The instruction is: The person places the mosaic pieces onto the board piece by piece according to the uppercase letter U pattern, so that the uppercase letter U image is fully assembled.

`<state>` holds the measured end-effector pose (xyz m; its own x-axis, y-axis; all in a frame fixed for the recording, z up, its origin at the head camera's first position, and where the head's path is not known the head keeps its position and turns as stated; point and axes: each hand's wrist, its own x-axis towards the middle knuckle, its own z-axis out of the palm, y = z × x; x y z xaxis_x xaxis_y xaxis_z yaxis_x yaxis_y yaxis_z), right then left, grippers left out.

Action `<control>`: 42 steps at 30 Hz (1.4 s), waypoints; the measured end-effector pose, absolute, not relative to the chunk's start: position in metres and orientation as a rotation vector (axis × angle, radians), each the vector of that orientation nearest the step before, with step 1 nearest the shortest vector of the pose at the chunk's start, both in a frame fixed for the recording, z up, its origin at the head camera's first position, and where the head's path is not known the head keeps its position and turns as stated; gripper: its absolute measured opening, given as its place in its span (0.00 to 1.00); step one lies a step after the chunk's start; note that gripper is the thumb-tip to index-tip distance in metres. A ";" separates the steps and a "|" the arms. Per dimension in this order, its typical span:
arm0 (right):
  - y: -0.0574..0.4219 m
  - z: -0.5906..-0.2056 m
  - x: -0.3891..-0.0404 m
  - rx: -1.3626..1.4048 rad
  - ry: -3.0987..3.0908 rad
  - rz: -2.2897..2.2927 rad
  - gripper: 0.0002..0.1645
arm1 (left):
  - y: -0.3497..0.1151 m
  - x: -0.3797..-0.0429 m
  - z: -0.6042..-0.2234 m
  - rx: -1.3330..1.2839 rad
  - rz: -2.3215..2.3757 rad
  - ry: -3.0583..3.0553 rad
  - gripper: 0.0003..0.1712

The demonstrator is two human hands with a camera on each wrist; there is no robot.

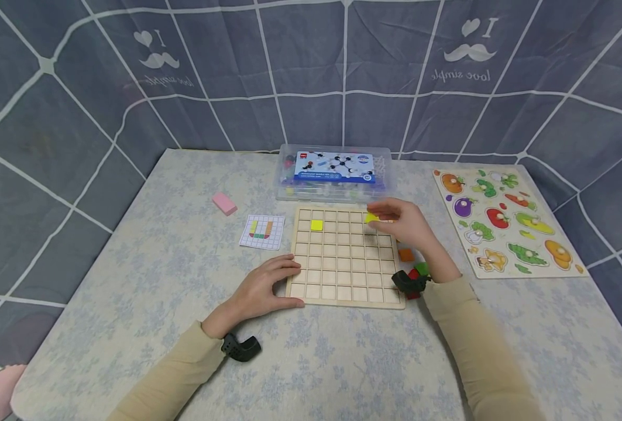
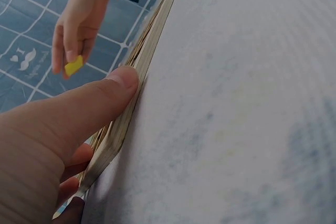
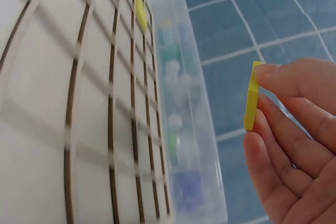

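My right hand pinches a yellow square tile between thumb and fingertips. In the right wrist view the tile stands edge-on, apart from the board. The wooden grid board lies on the table. A second yellow tile sits in its second row, second column from the left. At the board's near left corner rests my left hand, thumb on the front edge and fingers at the left edge. In the left wrist view the thumb lies straight against the board's side.
A pattern card and a pink block lie left of the board. Behind it stands a clear molecular model kit box. Orange, green and red pieces sit beside its right edge, partly hidden. A vegetable puzzle board lies farther right.
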<state>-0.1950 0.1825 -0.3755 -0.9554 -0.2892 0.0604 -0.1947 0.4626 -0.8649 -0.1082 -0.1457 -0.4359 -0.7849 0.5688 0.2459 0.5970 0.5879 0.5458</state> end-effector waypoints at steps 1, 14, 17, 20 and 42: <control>0.178 -0.374 -0.195 -0.446 2.597 -1.523 0.23 | -0.146 -0.108 -0.436 -1.014 -0.975 -2.761 0.37; 0.126 -0.380 -0.204 -0.594 2.495 -1.534 0.22 | -0.145 -0.108 -0.436 -1.011 -0.985 -2.756 0.36; 0.116 -0.383 -0.206 -0.581 2.500 -1.518 0.22 | -0.145 -0.108 -0.436 -1.009 -0.987 -2.755 0.36; 0.107 -0.388 -0.207 -0.568 2.499 -1.520 0.22 | -0.145 -0.108 -0.437 -1.011 -0.986 -2.751 0.37; 0.081 -0.408 -0.210 -0.573 2.481 -1.418 0.22 | -0.146 -0.109 -0.435 -1.005 -0.959 -2.788 0.38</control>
<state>-0.2095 0.0807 -0.4080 -0.8982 -0.4397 -0.0029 -0.2207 0.4566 -0.8619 -0.1093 -0.1463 -0.4355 -0.7915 0.5693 0.2224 0.5857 0.6023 0.5424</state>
